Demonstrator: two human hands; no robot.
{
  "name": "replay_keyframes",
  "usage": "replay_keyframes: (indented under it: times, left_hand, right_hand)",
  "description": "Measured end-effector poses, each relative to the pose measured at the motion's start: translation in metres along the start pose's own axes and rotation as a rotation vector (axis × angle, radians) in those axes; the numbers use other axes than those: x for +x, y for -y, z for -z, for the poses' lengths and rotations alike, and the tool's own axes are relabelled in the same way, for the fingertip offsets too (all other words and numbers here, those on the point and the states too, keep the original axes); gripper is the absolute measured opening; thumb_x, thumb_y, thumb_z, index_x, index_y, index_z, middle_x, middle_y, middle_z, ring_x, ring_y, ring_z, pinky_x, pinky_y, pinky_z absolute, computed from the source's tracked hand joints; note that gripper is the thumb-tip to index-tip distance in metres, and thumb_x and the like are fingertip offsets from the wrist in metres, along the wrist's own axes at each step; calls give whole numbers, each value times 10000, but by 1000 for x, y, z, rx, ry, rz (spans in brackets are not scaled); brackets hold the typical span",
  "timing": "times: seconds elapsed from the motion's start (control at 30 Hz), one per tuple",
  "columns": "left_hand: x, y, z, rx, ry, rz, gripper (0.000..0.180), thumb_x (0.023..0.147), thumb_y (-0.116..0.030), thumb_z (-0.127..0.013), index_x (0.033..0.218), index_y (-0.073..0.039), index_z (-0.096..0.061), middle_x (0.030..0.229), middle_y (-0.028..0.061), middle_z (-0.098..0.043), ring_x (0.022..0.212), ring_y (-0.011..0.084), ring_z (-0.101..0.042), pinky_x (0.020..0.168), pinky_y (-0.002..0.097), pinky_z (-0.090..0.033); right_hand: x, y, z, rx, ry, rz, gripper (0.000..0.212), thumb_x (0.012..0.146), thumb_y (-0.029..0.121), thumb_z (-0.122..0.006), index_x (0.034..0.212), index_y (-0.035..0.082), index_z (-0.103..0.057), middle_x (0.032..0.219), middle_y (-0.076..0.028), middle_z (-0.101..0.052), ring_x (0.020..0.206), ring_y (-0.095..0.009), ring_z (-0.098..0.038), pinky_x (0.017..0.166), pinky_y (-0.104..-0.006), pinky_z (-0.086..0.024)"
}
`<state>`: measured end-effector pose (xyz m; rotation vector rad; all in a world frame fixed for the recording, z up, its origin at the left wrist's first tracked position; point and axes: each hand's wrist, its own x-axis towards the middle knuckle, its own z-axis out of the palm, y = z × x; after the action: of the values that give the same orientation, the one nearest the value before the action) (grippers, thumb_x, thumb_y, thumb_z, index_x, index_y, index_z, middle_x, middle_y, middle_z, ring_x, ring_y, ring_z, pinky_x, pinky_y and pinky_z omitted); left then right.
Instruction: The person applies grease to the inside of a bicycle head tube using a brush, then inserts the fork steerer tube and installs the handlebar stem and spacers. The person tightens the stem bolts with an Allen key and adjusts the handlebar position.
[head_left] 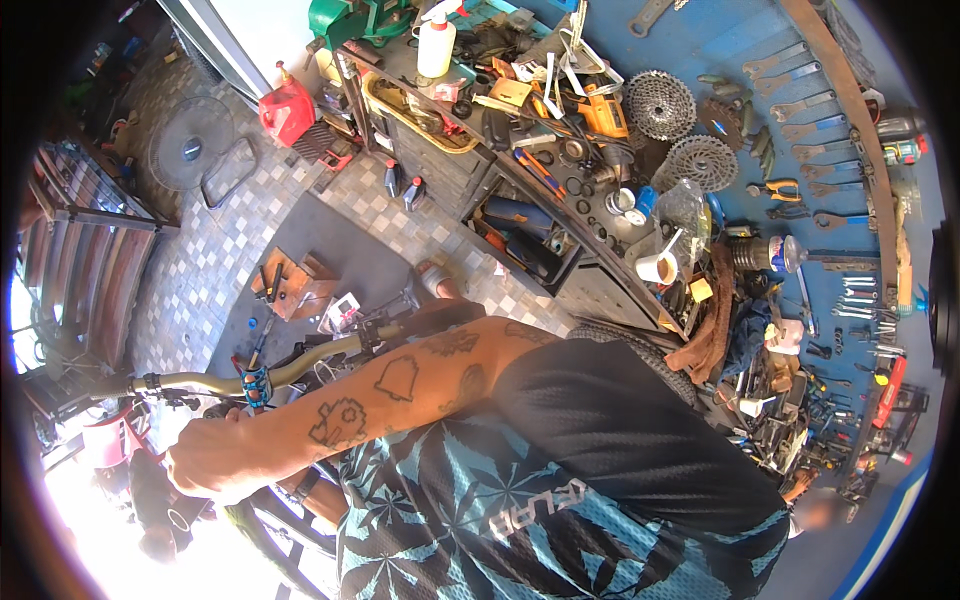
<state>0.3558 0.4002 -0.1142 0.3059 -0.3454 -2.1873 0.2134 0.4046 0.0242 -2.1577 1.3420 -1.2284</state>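
Note:
My tattooed right arm reaches across to the left. My right hand [205, 458] is closed in a fist near the middle of an olive bicycle handlebar [305, 362], just below a blue stem clamp [257, 386]. A dark rounded part shows beside its thumb; what the fingers hold is hidden. Below that forearm, my left hand [323, 500] shows only at its wrist, with a dark band, and its fingers are hidden. An olive frame tube [262, 548] lies under the arms, partly lost in glare. The bar's black grip [430, 320] sticks out above my forearm.
A wooden box [305, 288] lies on a dark mat [335, 235]. Beyond are a floor fan [192, 148] and a red fuel can [287, 108]. To the right, a cluttered workbench [600, 280] carries cassettes [660, 105], and wrenches [815, 125] hang on a blue wall.

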Motion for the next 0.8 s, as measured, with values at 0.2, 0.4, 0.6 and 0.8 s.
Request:
replay_keyframes:
  times: [0.2,0.4,0.6,0.8]
  left_hand:
    - [1,-2,-1,1,16,5,355,1068,-387,-502,1152,-54,-592,906,43,-596,835,168,-591,782,328,-508]
    - [2,-2,-2,4,25,15,339,1069,-371,-503,1151,-51,-580,904,39,-579,844,162,-576,792,325,-495]
    - [7,1,-9,23,36,27,323,1070,-355,-503,1151,-49,-568,902,35,-562,854,157,-561,802,322,-481]
    - [10,1,-11,130,56,8,308,1072,-338,-503,1151,-46,-556,899,31,-546,863,151,-546,812,319,-468]
  right_hand:
    - [16,-3,6,-59,87,127,465,757,375,-830,801,-55,-658,693,-145,-690,630,-329,-720,604,-425,-581]
    - [32,3,6,-87,59,212,539,763,438,-804,913,-60,-665,719,-141,-690,675,-339,-734,624,-424,-592]
    - [62,22,28,71,-13,326,579,771,479,-750,972,-61,-682,773,-144,-705,684,-325,-717,644,-447,-581]
    - [28,2,84,1079,-40,-23,395,896,376,-673,1011,1,-719,860,-98,-716,649,-191,-649,557,-389,-540]
